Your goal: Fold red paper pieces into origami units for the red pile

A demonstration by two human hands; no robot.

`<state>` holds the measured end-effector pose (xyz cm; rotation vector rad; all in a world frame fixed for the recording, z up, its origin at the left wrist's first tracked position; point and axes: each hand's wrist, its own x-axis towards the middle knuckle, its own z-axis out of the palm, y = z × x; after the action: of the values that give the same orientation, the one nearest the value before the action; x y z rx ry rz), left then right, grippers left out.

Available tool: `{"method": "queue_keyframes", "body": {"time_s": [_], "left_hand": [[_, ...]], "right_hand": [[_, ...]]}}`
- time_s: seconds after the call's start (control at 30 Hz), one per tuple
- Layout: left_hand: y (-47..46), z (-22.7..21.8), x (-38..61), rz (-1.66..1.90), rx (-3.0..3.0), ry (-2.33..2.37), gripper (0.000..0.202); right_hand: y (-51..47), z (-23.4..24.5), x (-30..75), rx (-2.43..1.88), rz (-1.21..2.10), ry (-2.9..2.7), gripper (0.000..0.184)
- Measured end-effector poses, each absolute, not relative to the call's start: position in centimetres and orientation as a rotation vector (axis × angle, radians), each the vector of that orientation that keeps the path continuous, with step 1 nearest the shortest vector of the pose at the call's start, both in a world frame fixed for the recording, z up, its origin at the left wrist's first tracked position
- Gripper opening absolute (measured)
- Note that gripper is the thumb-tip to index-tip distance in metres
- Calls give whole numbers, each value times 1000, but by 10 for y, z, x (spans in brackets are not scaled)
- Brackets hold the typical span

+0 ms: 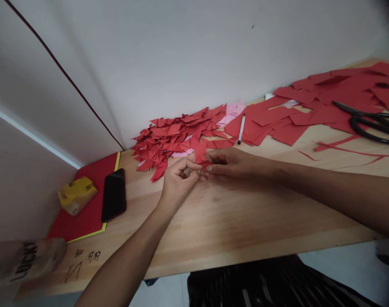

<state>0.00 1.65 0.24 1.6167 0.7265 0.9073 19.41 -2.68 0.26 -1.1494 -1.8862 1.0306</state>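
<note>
As the left grip [181, 178] and the right grip [229, 163] pinch a small red paper piece [203, 163] between their fingertips, even pressure and matched edges are advisable, clear of the folded pile [173, 131] just beyond both grips on the counter [220, 221].

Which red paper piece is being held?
The small red piece held between the left hand and right hand; the others lie on the table, piled behind or spread rightward.

Head view, one: we look forward and down, from near, onto the tabletop [207, 230]. We face the wall [188, 51].
</note>
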Motion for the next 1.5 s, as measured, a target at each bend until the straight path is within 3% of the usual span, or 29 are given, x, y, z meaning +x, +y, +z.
{"method": "queue_keyframes", "body": {"time_s": [0.37,1.2,1.5], "left_hand": [[15,-3,-2,923,1758,813,8],[13,7,2,798,1488,671,18],[11,6,1,622,1601,805,26]], "right_hand": [[-27,4,195,-1116,1068,-1904,35],[-26,4,196,-1150,1055,-1882,26],[-29,-2,189,-1181,846,-1885,19]]}}
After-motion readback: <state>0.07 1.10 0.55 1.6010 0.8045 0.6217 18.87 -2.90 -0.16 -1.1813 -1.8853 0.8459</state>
